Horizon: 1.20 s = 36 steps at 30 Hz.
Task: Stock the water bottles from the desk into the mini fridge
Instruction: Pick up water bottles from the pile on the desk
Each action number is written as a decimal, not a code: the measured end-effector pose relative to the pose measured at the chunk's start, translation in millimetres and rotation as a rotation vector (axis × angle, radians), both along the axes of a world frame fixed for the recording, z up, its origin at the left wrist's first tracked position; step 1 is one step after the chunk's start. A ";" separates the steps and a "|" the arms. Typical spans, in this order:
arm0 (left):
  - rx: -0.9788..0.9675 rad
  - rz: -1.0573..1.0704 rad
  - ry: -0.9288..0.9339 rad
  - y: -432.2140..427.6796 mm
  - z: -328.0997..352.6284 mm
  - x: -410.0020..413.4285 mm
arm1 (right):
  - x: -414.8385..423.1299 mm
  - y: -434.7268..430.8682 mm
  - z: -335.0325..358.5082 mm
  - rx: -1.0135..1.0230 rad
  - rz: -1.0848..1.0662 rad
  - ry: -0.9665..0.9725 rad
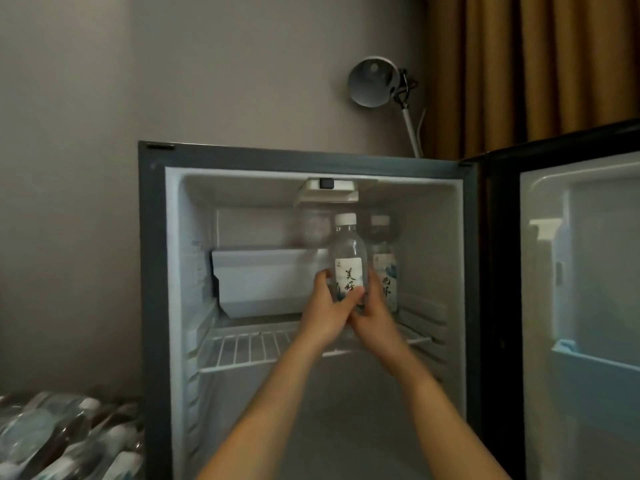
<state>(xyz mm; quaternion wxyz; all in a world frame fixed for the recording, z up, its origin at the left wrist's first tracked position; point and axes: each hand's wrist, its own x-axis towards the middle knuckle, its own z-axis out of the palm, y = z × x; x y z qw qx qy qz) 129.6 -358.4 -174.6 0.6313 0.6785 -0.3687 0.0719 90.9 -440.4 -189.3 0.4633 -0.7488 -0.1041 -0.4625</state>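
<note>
A small grey mini fridge point(152, 271) with a white interior stands open against a grey wall, its door point(571, 271) swung fully to the right. Two bare forearms reach in from below. The left hand point(323, 315) and right hand point(375, 311) meet around the lower half of a clear plastic water bottle with a white cap and a white label printed in dark characters point(349, 261). The fingers of both hands are curled closed on the bottle from either side, holding it upright, cap uppermost, probably so it can be stood straight on its base.

The bottle hangs just above the white wire shelf point(249, 348), in the right half of the upper compartment. Just behind it and to its right, a second matching bottle point(382, 258) already stands at the back, and a fainter clear shape shows further left behind. This looks like the placing step, with the shelf only starting to fill.

A white plastic tray point(263, 282) takes up the left of that compartment, so free room lies mostly at the front and the right. Overhead, a white light housing point(327, 192) hangs close above the cap. The space below the wire shelf appears empty.

At the lower left, a shrink-wrapped pack of more bottles point(65, 441) lies blurred. A white lamp point(375, 81) rises behind the fridge beside mustard curtains point(519, 64).
</note>
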 end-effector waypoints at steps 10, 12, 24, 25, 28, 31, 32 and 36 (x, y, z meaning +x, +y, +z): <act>-0.102 0.010 0.025 -15.6 -10.9 20.4 | 20.5 -3.7 -12.9 0.065 -0.443 0.104; -0.113 0.021 0.050 -15.9 -13.5 23.2 | 18.9 -1.5 -13.1 0.068 -0.449 0.108; 0.157 0.270 0.079 -19.1 -13.4 20.1 | 12.4 0.7 -7.7 0.195 -0.475 0.155; 0.165 0.287 0.079 -19.7 -13.4 20.5 | 12.3 0.8 -7.6 0.211 -0.472 0.154; 0.189 0.329 0.075 -21.5 -13.1 21.0 | 11.8 0.8 -6.6 0.234 -0.468 0.158; 0.203 0.322 0.065 -21.7 -13.2 21.3 | 10.5 1.3 -5.1 0.253 -0.467 0.156; 0.210 0.319 0.060 -21.6 -13.3 21.1 | 10.1 1.4 -4.8 0.260 -0.465 0.158; 0.230 0.295 0.038 -20.5 -12.9 20.2 | 9.1 1.2 -3.3 0.275 -0.460 0.170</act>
